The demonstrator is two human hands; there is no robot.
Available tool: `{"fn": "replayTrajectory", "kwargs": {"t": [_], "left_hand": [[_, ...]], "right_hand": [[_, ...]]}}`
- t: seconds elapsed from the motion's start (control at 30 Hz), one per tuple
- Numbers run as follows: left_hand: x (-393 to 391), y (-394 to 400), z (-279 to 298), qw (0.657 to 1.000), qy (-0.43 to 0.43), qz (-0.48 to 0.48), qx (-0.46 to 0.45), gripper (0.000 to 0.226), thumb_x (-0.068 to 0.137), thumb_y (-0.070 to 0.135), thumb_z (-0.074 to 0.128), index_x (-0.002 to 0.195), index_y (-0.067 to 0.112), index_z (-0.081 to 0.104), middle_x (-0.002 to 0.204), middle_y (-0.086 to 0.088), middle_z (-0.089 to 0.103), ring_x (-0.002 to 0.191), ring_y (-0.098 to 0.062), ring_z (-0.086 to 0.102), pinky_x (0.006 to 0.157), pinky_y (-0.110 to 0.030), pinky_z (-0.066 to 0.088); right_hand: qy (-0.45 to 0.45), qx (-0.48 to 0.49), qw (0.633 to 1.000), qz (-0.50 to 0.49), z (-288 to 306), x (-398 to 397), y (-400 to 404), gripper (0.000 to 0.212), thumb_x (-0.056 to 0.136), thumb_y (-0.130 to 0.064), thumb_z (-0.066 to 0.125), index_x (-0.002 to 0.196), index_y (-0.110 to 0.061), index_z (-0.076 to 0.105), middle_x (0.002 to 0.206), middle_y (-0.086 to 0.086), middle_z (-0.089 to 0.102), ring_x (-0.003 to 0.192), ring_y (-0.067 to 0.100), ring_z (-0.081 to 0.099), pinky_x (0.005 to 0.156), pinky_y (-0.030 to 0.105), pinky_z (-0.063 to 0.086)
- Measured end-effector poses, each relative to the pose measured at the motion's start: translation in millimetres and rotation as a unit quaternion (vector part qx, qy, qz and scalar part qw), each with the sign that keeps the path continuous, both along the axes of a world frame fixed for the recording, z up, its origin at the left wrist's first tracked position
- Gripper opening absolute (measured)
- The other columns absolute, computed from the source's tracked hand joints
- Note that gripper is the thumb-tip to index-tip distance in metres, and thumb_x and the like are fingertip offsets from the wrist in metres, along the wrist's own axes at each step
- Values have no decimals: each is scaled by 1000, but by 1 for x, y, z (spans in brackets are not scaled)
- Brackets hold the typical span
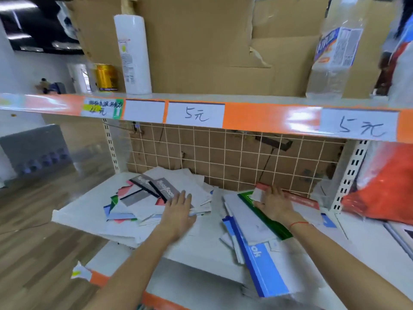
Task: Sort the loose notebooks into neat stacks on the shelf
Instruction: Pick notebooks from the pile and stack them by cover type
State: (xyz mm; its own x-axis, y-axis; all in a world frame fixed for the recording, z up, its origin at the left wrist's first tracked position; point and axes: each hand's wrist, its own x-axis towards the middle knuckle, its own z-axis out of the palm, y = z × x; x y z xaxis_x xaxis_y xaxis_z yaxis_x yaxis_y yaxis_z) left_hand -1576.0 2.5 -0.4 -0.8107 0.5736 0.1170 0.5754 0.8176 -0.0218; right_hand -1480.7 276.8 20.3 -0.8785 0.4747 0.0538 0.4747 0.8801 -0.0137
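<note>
White shelf (pixel 207 240) carries two loose notebook heaps (pixel 156 198) (left one messier) (pixel 252 233).

Wood-plank floor (pixel 33 231) left of a white metal rack; cardboard backing (pixel 201 52) behind its upper level.

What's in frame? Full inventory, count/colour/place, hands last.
Left heap of loose notebooks: one messy pile, grey, white, pink, green and blue covers, left on the lower shelf.
Right heap of loose notebooks: one fanned pile, blue, white and green covers, overhanging the shelf front.
Red flat notebook: one, against the wire grid at the back.
White metal lower shelf: one.
White cylindrical bottle: one, upper shelf left.
Gold can: one, left of the white bottle.
Clear plastic bottle: one, blue-and-orange label, upper shelf right.
Handwritten price tags: three, on the orange shelf strip.
Orange bag: one, far right.
Left hand: flat on the left heap.
Right hand: flat on the right heap, red string at the wrist.
</note>
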Motion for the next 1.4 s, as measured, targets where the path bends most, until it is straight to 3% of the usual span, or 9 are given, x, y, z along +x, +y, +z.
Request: {"fn": "replayTrajectory", "kwargs": {"t": [0.13, 0.27, 0.47, 0.67, 0.77, 0.87, 0.97, 1.13, 1.4], "left_hand": [[-21, 4, -5, 1000, -13, -19, -7, 75, 95, 51, 36, 152, 12, 5, 158, -15, 2, 146, -31, 1, 117, -44, 5], [-33, 7, -9, 1000, -1, -23, -16, 75, 94, 52, 38, 151, 12, 9, 156, -15, 13, 144, -32, 11, 117, -44, 12], [-39, 6, -14, 999, 2, -31, -23, 78, 87, 56, 47, 147, 14, 19, 142, -12, 36, 133, -31, 30, 109, -42, 27], [-40, 0, -14, 997, 42, -42, -49, 62, 91, 39, 48, 144, 15, 26, 131, -11, 41, 124, -28, 39, 98, -37, 36], [-36, -5, -19, 996, 48, -44, -53, 59, 92, 34, 46, 145, 14, 26, 131, -12, 38, 124, -29, 38, 99, -38, 35], [-31, -8, -22, 996, 51, -47, -52, 53, 93, 29, 45, 141, 11, 32, 131, -13, 35, 123, -30, 35, 101, -40, 32], [-28, -9, -22, 998, 43, -40, -37, 52, 92, 23, 45, 141, 12, 32, 131, -13, 33, 125, -29, 32, 104, -42, 28], [-22, -12, -28, 999, 17, -34, -20, 53, 92, 12, 47, 142, 10, 28, 142, -20, 20, 135, -35, 20, 112, -52, 16], [-18, -24, -31, 998, 35, -50, -31, 68, 84, -3, 46, 145, 10, 19, 145, -22, 20, 140, -36, 11, 115, -53, 10]], "right_hand": [[-26, -57, 997, -53, -9, -24, -13, 75, 96, -55, 33, 145, 0, 23, 149, 21, 30, 137, 37, 28, 108, 46, 28], [-5, 61, 998, -10, -10, -31, -14, 38, 101, -29, 33, 125, -8, 53, 119, 11, 63, 108, 28, 60, 86, 34, 47], [-22, 137, 990, 32, 7, -15, -22, 31, 96, -9, 39, 123, -8, 53, 124, 11, 60, 114, 27, 56, 89, 33, 43], [126, -29, 989, 72, 2, 47, -44, 7, 84, -10, 49, 91, -10, 50, 90, 12, 65, 82, 32, 57, 59, 34, 37], [134, -77, 986, 68, -8, 86, -42, 21, 76, -8, 56, 96, -12, 53, 98, 6, 64, 92, 26, 55, 80, 32, 41], [48, -97, 993, 56, -3, 102, -33, 46, 85, -30, 59, 128, -22, 45, 127, -2, 48, 120, 17, 45, 111, 41, 19], [15, -60, 996, 61, 8, 96, -43, 72, 86, -55, 54, 144, -22, 27, 141, 5, 34, 133, 22, 31, 114, 45, 13], [-6, -25, 997, 68, -3, 63, -73, 84, 89, -60, 46, 150, -17, 8, 157, 12, 7, 145, 29, 4, 117, 50, 4], [54, 49, 997, -17, -28, 47, -101, 63, 90, -50, 35, 133, -4, 39, 128, 19, 49, 118, 32, 45, 103, 49, 32]]}}
